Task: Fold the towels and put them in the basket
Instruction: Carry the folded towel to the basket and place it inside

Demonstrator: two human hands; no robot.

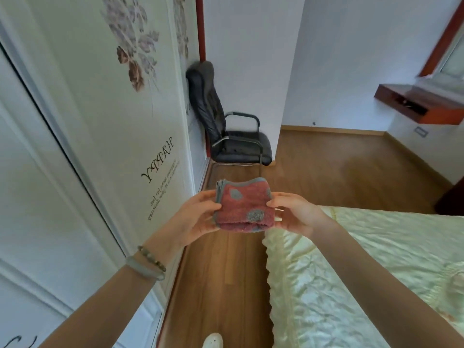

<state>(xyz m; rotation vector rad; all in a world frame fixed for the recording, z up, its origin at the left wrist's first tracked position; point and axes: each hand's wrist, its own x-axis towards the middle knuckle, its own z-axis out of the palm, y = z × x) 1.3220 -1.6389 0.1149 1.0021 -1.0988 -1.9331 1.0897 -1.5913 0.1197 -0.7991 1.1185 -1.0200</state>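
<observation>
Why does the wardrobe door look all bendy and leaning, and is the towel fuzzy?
Head view: the wide-angle lens bends and tilts the wardrobe door; the folded red towel, held between the left hand and right hand, looks fairly sharp; the wooden shelf at far right is smeared.

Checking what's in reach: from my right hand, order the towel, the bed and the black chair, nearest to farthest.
1. towel: held by the right hand, on its left.
2. bed: just below, on the right.
3. black chair: far ahead, against the wall.
</observation>
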